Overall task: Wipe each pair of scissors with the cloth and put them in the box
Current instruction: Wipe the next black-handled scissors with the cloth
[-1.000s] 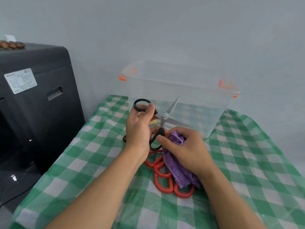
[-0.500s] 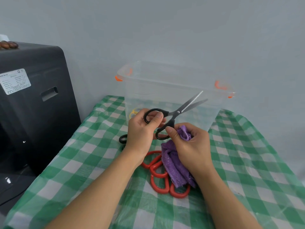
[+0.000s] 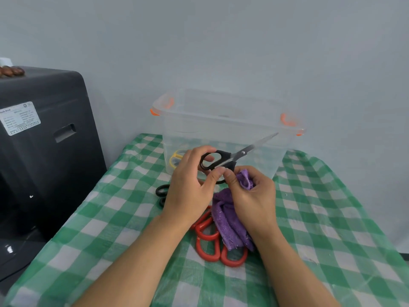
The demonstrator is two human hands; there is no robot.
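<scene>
under my wrists: red-handled scissors lie on the checked tablecloth, their loops partly covered by the hanging tail of the purple cloth. by my reckoning these are not yet wiped.

right hand: my right hand has its fingers curled round the bunched top of the cloth, thumb tip meeting my left thumb just below the black handles.

left hand: my left hand pinches the black scissors by the handle loops, forefinger over the top loop, thumb at the lower one. blades closed, pointing up and away to my right.

beside my left knuckles: a second black pair lies on the tablecloth, mostly hidden by my hand.

just beyond my fingertips: clear box with orange latches stands open; through its wall i see yellow scissors already inside. the blade tip of the pair i hold crosses in front of the near wall, below its rim.

step in hand: i judge the black pair is at the wiping stage, cloth at the handles, blades bare.

next move: probably to run the cloth along the blades away from the edge, then lift the pair over the rim and lay it by the yellow one.

far left of my hands: a black appliance with a white label.
</scene>
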